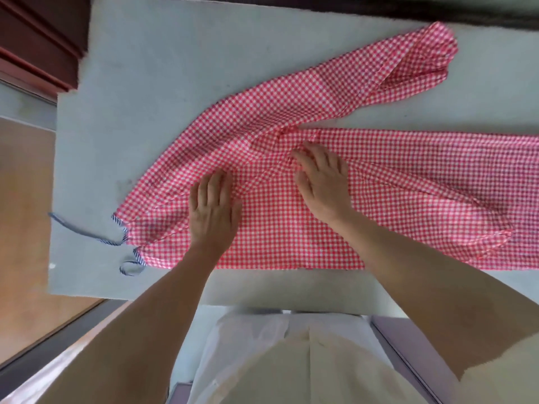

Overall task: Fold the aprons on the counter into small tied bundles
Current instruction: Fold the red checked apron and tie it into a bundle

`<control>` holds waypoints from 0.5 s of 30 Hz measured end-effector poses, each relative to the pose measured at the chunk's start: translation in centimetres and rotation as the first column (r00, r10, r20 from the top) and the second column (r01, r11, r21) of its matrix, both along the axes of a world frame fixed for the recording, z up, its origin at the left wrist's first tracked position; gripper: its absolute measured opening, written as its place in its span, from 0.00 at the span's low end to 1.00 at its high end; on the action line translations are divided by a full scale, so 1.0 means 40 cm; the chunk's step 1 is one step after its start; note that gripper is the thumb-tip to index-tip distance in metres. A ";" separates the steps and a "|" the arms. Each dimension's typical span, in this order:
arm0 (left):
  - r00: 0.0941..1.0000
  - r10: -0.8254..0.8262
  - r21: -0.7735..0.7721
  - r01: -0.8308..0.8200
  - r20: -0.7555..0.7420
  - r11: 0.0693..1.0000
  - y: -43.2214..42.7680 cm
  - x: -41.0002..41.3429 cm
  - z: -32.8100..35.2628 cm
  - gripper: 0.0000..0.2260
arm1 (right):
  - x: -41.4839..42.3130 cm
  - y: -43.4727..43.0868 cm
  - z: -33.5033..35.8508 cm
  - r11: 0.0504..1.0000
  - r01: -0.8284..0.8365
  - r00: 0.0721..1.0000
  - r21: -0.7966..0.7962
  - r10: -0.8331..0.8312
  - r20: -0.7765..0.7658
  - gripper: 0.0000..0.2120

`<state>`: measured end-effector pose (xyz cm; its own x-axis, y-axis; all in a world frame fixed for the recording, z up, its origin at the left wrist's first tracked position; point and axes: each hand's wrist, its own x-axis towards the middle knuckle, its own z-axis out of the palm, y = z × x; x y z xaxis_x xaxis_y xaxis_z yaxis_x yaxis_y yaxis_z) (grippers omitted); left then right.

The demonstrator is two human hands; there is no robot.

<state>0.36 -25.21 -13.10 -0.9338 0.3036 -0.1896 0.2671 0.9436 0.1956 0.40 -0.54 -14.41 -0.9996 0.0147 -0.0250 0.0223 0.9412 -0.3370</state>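
The red checked apron (306, 182) lay spread across the grey counter (140, 83). Both hands pressed flat on its middle, fingers straight, gripping nothing: left hand (214, 208), right hand (320, 185), likely smoothing creases before folding. Blue striped ties (87, 233) trailed off the apron's left end.

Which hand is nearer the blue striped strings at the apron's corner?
Left. The left hand rests on the red-and-white checked cloth apron, right of the blue striped strings; the right hand lies farther right.

A pale grey counter (140, 91) carries a red checked apron (291, 228); its striped ties (87, 234) lie at the left end.
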 end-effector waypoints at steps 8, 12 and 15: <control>0.985 0.038 0.179 -0.007 -0.170 0.984 0.114 -0.303 0.090 0.13 | -0.222 0.100 0.102 0.719 0.514 0.797 -0.469 -0.602 -0.050 0.10; 0.994 0.095 0.144 -0.101 0.047 0.984 0.189 -0.405 0.087 0.18 | -0.313 0.179 0.100 0.350 0.798 0.515 -0.490 -0.819 0.254 0.22; 0.986 0.081 0.024 -0.086 0.145 0.996 0.216 -0.452 0.077 0.22 | -0.373 0.230 0.087 0.069 0.869 0.323 -0.490 -0.830 0.455 0.32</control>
<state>-17.72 -16.58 -10.00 -0.9197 0.2334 -0.3157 0.1547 0.9545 0.2549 -14.53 8.65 -10.92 -0.3194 0.8165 -0.4809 0.6988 -0.1398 -0.7016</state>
